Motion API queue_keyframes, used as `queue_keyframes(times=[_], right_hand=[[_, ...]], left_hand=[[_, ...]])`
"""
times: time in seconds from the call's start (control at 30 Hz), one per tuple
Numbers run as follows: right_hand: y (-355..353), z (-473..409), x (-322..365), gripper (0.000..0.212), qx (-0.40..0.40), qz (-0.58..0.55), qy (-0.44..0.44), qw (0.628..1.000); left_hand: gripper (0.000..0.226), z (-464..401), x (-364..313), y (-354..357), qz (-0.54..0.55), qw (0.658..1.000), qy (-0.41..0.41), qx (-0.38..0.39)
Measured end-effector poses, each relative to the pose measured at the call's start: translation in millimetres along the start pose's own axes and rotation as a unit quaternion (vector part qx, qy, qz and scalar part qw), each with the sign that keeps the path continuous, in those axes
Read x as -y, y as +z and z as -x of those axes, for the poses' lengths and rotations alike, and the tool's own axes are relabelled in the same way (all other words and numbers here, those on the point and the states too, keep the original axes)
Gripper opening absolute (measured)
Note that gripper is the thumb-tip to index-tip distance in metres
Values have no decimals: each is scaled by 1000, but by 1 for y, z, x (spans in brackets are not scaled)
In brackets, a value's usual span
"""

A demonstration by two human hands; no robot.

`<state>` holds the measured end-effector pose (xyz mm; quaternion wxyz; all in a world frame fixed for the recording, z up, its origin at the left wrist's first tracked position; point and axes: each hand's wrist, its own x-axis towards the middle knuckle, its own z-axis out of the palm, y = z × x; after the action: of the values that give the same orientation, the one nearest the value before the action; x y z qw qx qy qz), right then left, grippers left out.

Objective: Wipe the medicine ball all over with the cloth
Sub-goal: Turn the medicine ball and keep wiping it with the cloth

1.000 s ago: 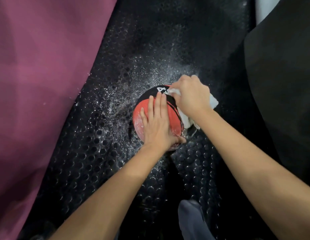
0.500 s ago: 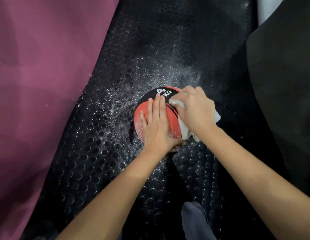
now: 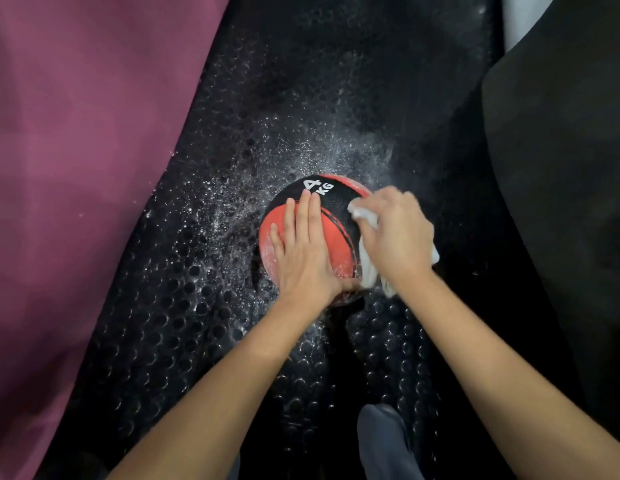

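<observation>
A red and black medicine ball (image 3: 336, 216) marked "4 KG" sits on the black studded rubber mat (image 3: 197, 323). My left hand (image 3: 303, 254) lies flat on the ball's top and left side, fingers straight and pressed against it. My right hand (image 3: 393, 233) grips a bunched white cloth (image 3: 367, 271) against the ball's right side. Most of the cloth is hidden under that hand, with folds showing at the fingertips and below the palm. The ball's right side and underside are hidden.
White powder or droplets (image 3: 232, 209) speckle the mat around the ball. A maroon mat or pad (image 3: 76, 168) fills the left. A dark upholstered surface (image 3: 561, 168) rises at the right. My grey-clad knee (image 3: 384, 441) shows at the bottom.
My right hand with the cloth has slid from the ball's top down along its right side, uncovering the "4 KG" print. My left hand has stayed pressed on the ball.
</observation>
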<state>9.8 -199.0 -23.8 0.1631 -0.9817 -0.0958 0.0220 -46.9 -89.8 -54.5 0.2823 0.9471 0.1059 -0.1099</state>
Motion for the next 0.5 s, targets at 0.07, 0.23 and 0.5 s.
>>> queue_keyframes(times=[0.07,0.23,0.5], right_hand=[[0,18,-2,17,-5,-12,-41,999],[6,3,-18,16,-34,-84,58,994],[5,-22,-7,14,36,-143,1,989]], left_hand=[[147,1,3,-1,10,1000,-2,-10],[149,1,0,-4,-5,1000,-8,0],[147,-37,11,-48,-151,978,109,93]])
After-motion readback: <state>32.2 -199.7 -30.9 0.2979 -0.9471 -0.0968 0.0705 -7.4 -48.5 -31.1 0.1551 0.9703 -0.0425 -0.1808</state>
